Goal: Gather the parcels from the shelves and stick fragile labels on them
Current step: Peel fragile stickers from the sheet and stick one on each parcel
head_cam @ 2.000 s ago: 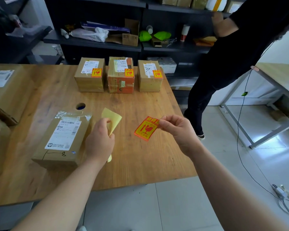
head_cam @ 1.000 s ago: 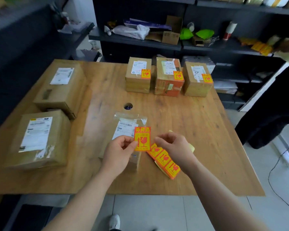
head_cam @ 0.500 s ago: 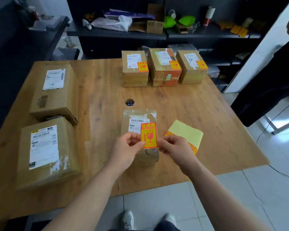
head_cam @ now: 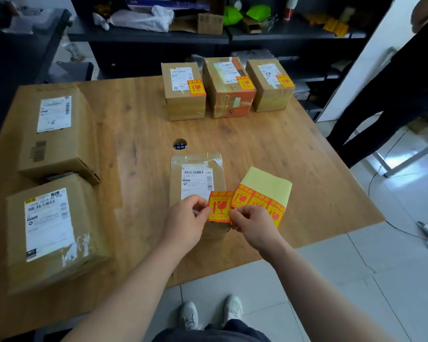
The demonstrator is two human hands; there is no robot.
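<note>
White shoes (head_cam: pixel 188 314) show at the very bottom, on the pale floor. Just above them the two hands meet over the near part of the wooden desk (head_cam: pixel 294 169). The left hand (head_cam: pixel 187 225) pinches the left side of a red and yellow fragile label (head_cam: pixel 220 205). The right hand (head_cam: pixel 252 224) pinches its lower right corner, so both hands are closed on it. The label is over the near end of a small brown parcel (head_cam: pixel 198 178), which lies flat on the desk with a white slip on top. I cannot tell if the label touches the parcel. Just to the right is a yellow sheet of labels (head_cam: pixel 266 186), with a row of red and yellow stickers along its near edge. Part of it is behind the right hand, and I cannot tell if the fingers hold it too. On the left of the desk sit a near big box (head_cam: pixel 52 230) and a far big box (head_cam: pixel 55 134). A round hole (head_cam: pixel 180 144) is just behind the small parcel. At the far edge stand the left box (head_cam: pixel 184 95), the middle box (head_cam: pixel 229 90) and the right box (head_cam: pixel 269 87), each with a fragile sticker on top. Behind them is a dark shelf (head_cam: pixel 158 37). A person in dark clothes (head_cam: pixel 393 95) stands on the right.
</note>
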